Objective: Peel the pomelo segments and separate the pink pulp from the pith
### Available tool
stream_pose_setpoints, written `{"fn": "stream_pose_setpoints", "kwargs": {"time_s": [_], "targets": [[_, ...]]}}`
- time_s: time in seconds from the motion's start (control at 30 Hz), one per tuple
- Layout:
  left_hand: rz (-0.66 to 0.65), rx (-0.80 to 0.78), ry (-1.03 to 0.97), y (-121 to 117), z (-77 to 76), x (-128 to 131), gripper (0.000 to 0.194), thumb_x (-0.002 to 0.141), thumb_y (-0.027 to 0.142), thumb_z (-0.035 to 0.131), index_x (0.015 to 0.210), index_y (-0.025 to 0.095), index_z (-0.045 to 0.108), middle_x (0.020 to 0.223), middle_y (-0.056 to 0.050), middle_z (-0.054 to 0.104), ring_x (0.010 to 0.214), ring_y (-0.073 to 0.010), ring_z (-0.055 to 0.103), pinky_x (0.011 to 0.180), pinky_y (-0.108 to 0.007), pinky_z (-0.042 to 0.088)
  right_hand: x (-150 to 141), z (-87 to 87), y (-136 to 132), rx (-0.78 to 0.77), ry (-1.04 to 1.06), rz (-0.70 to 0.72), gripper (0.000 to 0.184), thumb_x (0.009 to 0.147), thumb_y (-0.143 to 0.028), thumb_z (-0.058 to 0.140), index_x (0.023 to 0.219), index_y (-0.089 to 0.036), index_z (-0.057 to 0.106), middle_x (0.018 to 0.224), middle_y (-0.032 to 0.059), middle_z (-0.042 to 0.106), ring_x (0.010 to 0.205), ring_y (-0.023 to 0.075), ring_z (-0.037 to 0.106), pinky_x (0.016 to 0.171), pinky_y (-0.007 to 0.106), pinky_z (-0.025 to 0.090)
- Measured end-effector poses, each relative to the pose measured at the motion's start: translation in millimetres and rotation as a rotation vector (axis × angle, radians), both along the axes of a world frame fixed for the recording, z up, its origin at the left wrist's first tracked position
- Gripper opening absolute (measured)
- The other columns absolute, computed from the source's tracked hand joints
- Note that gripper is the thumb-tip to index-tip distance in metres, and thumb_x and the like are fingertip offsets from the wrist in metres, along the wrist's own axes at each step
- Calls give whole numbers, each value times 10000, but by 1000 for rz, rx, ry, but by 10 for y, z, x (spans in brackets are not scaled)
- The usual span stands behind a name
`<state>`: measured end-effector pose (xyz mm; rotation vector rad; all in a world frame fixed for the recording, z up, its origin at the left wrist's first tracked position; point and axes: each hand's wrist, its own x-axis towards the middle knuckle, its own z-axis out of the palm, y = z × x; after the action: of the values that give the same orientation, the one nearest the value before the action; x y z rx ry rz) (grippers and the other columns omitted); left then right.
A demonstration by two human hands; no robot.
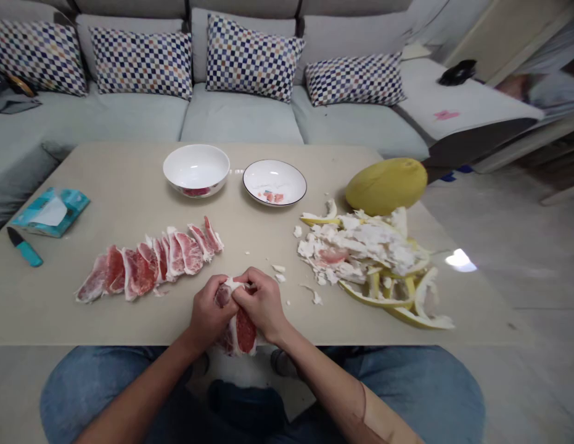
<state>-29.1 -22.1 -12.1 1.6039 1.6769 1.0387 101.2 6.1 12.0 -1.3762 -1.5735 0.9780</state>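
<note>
Between my two hands, at the table's front edge, is a chunk of red pomelo [245,330] with white pith on it. My left hand [213,311] grips its left side, the thumb near the top. From the right, my right hand [262,302] holds it, thumb and fingers pinching at the white pith on top. Both sets of fingertips nearly meet there and hide part of the fruit. Just left of my hands lies a row of several separated pomelo segments [145,268], their red flesh partly wrapped in pale membrane.
A heap of white pith and yellow peel [360,246] lies at the right, before a whole yellow pomelo [387,185]. Farther back stand a white bowl [196,166] and a plate [275,176] with small red bits. A tissue pack [53,209] and a knife [26,248] lie left.
</note>
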Motion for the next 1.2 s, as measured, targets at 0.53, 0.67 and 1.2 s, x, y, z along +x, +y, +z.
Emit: {"fn": "stream_pose_setpoints", "kwargs": {"time_s": [0.53,0.67,1.2], "targets": [[-2,0,74,77,62,-11,478,728,200,588,1198,163,506,1101,-79,669,985,-206,633,860,-294,478,98,9,106,-247,65,82,207,707,-196,530,841,-181,687,724,-14,657,648,142,577,619,231,435],[-95,-54,165,67,168,-62,347,767,239,575,1109,175,574,1066,-96,685,986,-243,632,865,-331,456,135,-1,99,-281,53,88,216,670,-185,543,836,-174,681,622,-40,598,559,121,520,540,213,390],[-253,-322,-81,-58,458,-151,428,790,256,567,1212,225,508,1049,-51,685,898,-220,647,792,-298,469,26,249,93,-118,9,121,198,640,-124,572,790,-175,689,720,-13,651,632,129,586,602,222,462]]}}
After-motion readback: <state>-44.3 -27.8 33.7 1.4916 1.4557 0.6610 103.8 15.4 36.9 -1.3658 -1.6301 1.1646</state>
